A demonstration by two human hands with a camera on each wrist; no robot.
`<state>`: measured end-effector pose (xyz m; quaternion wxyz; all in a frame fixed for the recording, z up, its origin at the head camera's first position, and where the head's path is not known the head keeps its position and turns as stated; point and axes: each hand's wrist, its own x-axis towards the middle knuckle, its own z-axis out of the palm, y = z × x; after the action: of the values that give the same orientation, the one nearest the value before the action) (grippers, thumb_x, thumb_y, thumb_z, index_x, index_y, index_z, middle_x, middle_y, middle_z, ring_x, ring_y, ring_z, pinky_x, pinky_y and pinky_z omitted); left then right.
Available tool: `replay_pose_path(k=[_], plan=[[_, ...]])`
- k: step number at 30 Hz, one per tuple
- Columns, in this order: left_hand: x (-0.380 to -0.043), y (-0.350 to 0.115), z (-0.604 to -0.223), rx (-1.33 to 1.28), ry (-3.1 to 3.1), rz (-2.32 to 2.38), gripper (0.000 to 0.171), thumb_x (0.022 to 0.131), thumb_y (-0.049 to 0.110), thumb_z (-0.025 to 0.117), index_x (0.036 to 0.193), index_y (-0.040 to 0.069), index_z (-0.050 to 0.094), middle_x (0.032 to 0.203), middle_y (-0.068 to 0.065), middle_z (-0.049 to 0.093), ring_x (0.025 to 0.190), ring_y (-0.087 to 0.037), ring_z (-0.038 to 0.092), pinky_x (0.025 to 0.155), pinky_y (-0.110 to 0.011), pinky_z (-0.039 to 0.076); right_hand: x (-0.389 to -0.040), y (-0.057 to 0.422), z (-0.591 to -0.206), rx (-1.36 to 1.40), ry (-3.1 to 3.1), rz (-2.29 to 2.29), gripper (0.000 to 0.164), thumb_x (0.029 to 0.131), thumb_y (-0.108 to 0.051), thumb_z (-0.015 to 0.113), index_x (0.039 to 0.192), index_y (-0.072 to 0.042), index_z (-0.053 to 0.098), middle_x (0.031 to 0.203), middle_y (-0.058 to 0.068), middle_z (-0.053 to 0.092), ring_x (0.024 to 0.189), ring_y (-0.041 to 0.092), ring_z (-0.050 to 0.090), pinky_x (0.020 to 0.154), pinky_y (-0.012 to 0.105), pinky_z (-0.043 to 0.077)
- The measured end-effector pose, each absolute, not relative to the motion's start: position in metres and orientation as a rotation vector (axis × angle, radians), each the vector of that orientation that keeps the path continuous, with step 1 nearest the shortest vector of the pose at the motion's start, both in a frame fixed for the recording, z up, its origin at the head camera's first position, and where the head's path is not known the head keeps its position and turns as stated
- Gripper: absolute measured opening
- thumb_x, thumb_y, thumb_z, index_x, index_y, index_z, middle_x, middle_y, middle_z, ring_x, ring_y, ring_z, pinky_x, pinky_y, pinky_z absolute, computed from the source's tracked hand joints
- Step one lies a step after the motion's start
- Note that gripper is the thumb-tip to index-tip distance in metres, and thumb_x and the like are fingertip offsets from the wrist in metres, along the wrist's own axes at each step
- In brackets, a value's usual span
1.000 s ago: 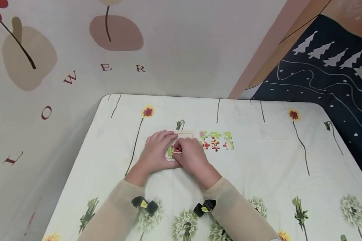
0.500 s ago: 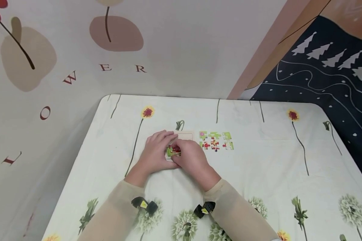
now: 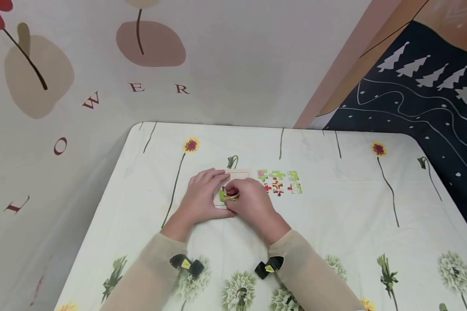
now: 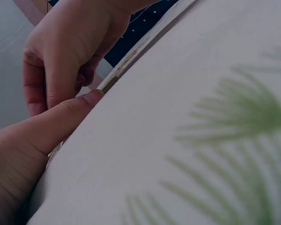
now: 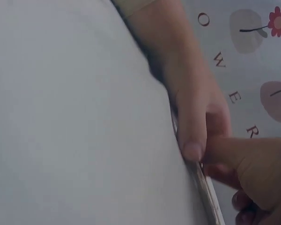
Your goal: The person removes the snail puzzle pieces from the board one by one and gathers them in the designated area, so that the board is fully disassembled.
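A pale puzzle board (image 3: 240, 172) lies on the table under both hands. My left hand (image 3: 201, 194) holds its left side, fingers over the far corner and thumb (image 4: 75, 108) along the near edge. Between thumb and curled fingers, my right hand (image 3: 252, 199) pinches a red-and-green jigsaw piece (image 3: 232, 197), low over the board's left part and tilted. Green shows beside it at the board's left; the fingers hide part of this spot. In the right wrist view, the right hand (image 5: 264, 176) reaches past the left thumb, and the piece is hidden.
Several loose jigsaw pieces (image 3: 277, 175) lie in two rows just right of the board, near the right knuckles. A flower-print cloth covers the table (image 3: 346, 194). A pale wall (image 3: 237, 86) with printed letters stands behind the far edge.
My right hand shifted slightly left, then back to the right with the piece, which now shows more of its pale edge. The left hand stays in place on the board.
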<state>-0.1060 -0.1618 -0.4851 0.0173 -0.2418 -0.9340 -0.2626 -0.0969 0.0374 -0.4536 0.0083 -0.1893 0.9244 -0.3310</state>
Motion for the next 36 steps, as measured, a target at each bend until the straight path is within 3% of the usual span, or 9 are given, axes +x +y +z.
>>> replay_pose_path(k=[3,4,5,8,12,17,36], plan=[[-0.107,-0.161,-0.485,-0.759,-2.910,-0.819,0.108,0.067,0.069,0.090,0.154,0.015,0.057,0.159,-0.004,0.051,0.151,-0.033,0.036,0.117,-0.061,0.029,-0.098,0.052,-0.459,-0.686,2.976,-1.031,0.021,0.078,-0.020,0.091,0.095,-0.019,0.081,0.084,-0.013,0.074,0.080,0.010,0.058,0.081,0.031,0.051],[-0.107,-0.161,-0.485,-0.762,-2.912,-0.820,0.108,0.067,0.070,0.090,0.154,0.015,0.057,0.159,-0.004,0.051,0.151,-0.033,0.036,0.117,-0.061,0.028,-0.099,0.058,-0.461,-0.707,2.987,-1.063,0.021,0.077,-0.021,0.093,0.094,-0.019,0.081,0.084,-0.013,0.074,0.079,0.009,0.059,0.088,0.033,0.051],[-0.107,-0.161,-0.485,-0.765,-2.912,-0.822,0.108,0.067,0.070,0.090,0.154,0.015,0.057,0.159,-0.004,0.050,0.152,-0.033,0.036,0.117,-0.061,0.028,-0.099,0.065,-0.462,-0.712,2.991,-1.105,0.021,0.076,-0.021,0.093,0.093,-0.020,0.081,0.083,-0.014,0.073,0.082,0.010,0.059,0.096,0.036,0.049],[-0.108,-0.161,-0.484,-0.764,-2.925,-0.819,0.108,0.067,0.070,0.089,0.155,0.016,0.057,0.160,-0.004,0.050,0.152,-0.033,0.035,0.117,-0.061,0.028,-0.098,0.086,-0.466,-0.683,3.001,-1.183,0.023,0.075,-0.021,0.095,0.092,-0.021,0.081,0.084,-0.014,0.072,0.086,0.011,0.057,0.102,0.043,0.040],[-0.109,-0.162,-0.483,-0.749,-2.942,-0.806,0.109,0.067,0.070,0.090,0.155,0.016,0.057,0.160,-0.003,0.049,0.152,-0.032,0.035,0.117,-0.061,0.029,-0.092,0.111,-0.468,-0.584,3.014,-1.215,0.025,0.073,-0.021,0.096,0.092,-0.021,0.080,0.084,-0.012,0.072,0.087,0.015,0.053,0.091,0.047,0.033],[-0.109,-0.164,-0.484,-0.739,-2.939,-0.814,0.109,0.066,0.069,0.091,0.155,0.015,0.057,0.161,-0.004,0.049,0.152,-0.033,0.034,0.117,-0.062,0.028,-0.085,0.128,-0.473,-0.514,3.017,-1.208,0.026,0.072,-0.021,0.097,0.088,-0.019,0.077,0.079,-0.012,0.067,0.085,0.016,0.051,0.093,0.050,0.029],[-0.109,-0.162,-0.487,-0.732,-2.955,-0.823,0.108,0.067,0.069,0.091,0.155,0.017,0.057,0.162,-0.002,0.048,0.153,-0.031,0.034,0.117,-0.061,0.028,-0.075,0.142,-0.481,-0.459,2.982,-1.136,0.026,0.076,-0.021,0.096,0.096,-0.019,0.079,0.073,-0.014,0.056,0.078,0.015,0.046,0.085,0.046,0.025]])
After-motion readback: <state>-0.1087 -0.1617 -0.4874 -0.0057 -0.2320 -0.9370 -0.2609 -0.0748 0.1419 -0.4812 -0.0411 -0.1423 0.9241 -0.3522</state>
